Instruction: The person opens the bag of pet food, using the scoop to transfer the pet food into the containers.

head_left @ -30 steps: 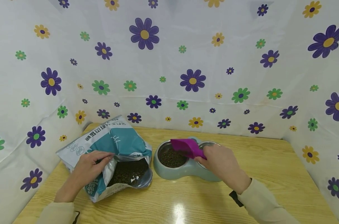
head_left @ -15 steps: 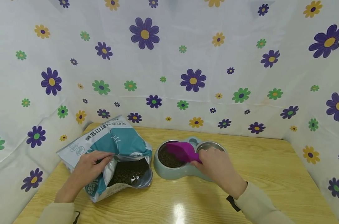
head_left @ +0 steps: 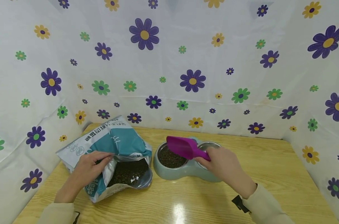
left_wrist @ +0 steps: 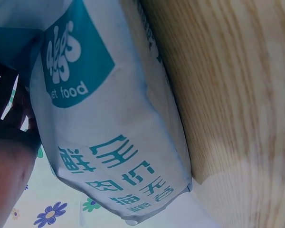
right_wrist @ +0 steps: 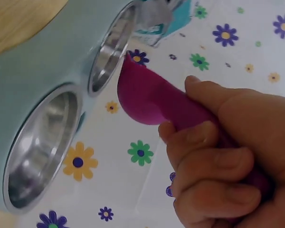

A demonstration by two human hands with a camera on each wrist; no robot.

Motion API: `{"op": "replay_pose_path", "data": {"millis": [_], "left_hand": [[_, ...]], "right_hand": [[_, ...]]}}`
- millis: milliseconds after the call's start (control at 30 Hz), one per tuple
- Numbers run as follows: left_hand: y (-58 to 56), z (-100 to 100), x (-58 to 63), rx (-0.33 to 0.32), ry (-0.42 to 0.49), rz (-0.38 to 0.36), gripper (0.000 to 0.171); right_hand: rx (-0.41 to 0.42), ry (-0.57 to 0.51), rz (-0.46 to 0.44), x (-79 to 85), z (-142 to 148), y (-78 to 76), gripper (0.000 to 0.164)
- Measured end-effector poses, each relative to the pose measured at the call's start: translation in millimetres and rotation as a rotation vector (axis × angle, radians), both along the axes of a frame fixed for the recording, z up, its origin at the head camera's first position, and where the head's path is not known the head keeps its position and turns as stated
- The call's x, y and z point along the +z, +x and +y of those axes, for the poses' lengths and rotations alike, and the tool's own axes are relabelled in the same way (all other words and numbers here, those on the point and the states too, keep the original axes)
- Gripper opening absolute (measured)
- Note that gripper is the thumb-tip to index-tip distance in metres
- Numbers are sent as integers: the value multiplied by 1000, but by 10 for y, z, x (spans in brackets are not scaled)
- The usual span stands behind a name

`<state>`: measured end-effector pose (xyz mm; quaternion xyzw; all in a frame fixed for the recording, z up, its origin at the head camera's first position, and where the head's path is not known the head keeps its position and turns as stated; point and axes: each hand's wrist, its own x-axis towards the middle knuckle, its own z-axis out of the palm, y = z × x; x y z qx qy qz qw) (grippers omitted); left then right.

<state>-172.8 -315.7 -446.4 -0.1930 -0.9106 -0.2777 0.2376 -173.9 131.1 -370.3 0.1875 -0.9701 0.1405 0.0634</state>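
My right hand (head_left: 224, 163) grips the handle of a magenta scoop (head_left: 183, 147), fingers curled round it as the right wrist view shows. The scoop hangs tilted above the left steel bowl of a pale green double pet feeder (head_left: 172, 175). Brown kibble (head_left: 170, 159) lies in that left bowl; the right bowl (right_wrist: 42, 147) shows bare metal. With thumb and fingers, my left hand (head_left: 88, 166) pinches the opened edge of a teal and white pet food bag (head_left: 127, 137). Dark kibble (head_left: 127, 172) shows inside the bag's mouth, which faces me.
All of this rests on a light wooden table (head_left: 264, 177). A white cloth (head_left: 164, 59) printed with flowers hangs behind it and along both sides. The bag stands left of the feeder, close beside it.
The scoop first dipped lower over the left bowl, then rose and drew slightly right with my right hand. My left hand and the bag have stayed put.
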Motion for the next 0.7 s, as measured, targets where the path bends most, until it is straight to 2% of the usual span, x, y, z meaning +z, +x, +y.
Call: {"op": "replay_pose_path", "data": {"millis": [100, 300, 500, 700], "left_hand": [[4, 0, 3, 7, -2, -8, 23], [0, -1, -8, 6, 0, 7, 24], [-15, -3, -11, 1, -10, 26, 24], [-12, 5, -6, -2, -9, 31, 25]], "right_hand": [[49, -114, -135, 57, 29, 23, 53], [151, -199, -343, 152, -3, 149, 46], [275, -218, -390, 103, -165, 251, 46], [253, -208, -403, 2, -400, 302, 47]]}}
